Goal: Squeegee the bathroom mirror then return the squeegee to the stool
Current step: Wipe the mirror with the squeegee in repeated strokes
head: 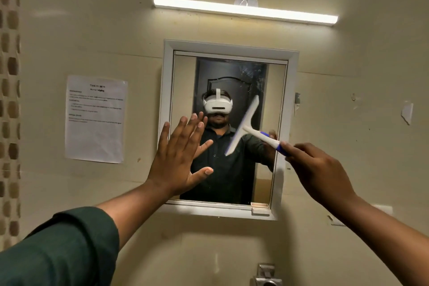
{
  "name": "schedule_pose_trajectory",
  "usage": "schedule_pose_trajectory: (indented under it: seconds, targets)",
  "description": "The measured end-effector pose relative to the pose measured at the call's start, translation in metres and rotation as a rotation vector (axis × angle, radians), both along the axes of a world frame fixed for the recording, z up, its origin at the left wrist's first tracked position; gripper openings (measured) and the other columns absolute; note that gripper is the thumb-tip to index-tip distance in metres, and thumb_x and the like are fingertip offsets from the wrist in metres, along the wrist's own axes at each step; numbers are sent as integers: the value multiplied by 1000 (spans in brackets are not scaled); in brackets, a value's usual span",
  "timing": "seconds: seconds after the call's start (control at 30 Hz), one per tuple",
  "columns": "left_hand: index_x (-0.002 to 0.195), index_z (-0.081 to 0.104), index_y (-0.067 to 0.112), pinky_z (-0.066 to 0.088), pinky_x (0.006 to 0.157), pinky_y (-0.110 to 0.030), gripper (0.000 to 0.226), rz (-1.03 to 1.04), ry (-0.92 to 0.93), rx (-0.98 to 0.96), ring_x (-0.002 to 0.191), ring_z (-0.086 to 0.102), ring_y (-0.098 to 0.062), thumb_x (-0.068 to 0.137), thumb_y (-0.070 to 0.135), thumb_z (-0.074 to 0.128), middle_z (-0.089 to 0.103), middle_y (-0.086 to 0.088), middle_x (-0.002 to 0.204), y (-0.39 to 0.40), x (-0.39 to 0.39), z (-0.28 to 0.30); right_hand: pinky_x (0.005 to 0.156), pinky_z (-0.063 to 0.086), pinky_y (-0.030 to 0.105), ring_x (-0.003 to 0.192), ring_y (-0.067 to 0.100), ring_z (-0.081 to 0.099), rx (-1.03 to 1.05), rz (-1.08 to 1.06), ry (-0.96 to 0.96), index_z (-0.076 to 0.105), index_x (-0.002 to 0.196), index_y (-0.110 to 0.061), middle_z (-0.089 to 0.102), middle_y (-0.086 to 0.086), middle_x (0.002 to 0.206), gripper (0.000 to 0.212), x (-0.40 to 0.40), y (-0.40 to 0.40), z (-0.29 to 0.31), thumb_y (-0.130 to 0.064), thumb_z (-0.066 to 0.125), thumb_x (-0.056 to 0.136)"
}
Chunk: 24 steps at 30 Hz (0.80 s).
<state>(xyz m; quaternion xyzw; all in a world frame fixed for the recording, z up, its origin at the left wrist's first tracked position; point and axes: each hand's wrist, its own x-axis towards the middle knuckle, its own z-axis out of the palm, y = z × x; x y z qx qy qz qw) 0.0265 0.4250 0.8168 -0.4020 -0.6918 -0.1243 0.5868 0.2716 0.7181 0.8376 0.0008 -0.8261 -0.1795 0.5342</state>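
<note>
At the frame's centre our left hand lies flat, fingers spread, on the mirror — our right hand grips the squeegee, its blade tilted against the glass.

We see a beige wall carrying a white-framed mirror, a printed sheet taped to its left, and a lit tube light mounted above the mirror.

beige wall, lit tube light at 12, printed sheet at 9, mosaic tile strip far left
</note>
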Motion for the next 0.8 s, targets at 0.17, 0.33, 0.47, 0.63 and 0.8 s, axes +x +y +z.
schedule_pose_trajectory:
  seconds: [0.17,0.33,0.47,0.63,0.8]
  targets:
    - [172,21,10,-15,132,-54,100,4,22,-3,168,-7,-27,102,82,15,-7,-8,182,2,-4,1,52,47,35,71,28,59,-121,-32,41,63,144,-25,69,4,106,47,27,38,-50,-18,67,97]
    - [172,18,10,-15,132,-55,99,-12,30,22,168,-11,-27,102,80,15,-14,-6,181,7,-1,6,58,47,33,76,28,64,-175,-24,54,67,141,-21,70,5,106,45,39,52,-66,-14,70,97]
    - [173,18,12,-13,132,-57,99,-17,4,-4,168,-6,-29,102,81,13,-12,-5,181,10,3,5,58,51,37,80,26,64,-150,14,70,65,143,-21,70,7,108,43,29,32,-53,-19,67,100]
    - [173,16,12,-13,132,-57,99,-7,-18,-2,168,-6,-29,102,81,15,-7,-8,181,17,8,1,62,55,43,86,26,62,-66,39,1,56,149,-26,68,9,115,47,2,6,-46,-20,66,104]
    - [173,15,12,-12,132,-58,101,16,-14,-15,168,-3,-31,101,82,15,-3,-11,182,23,14,-1,61,54,38,85,26,63,-78,53,-17,59,147,-26,69,8,113,45,-8,-8,-72,-21,63,103]
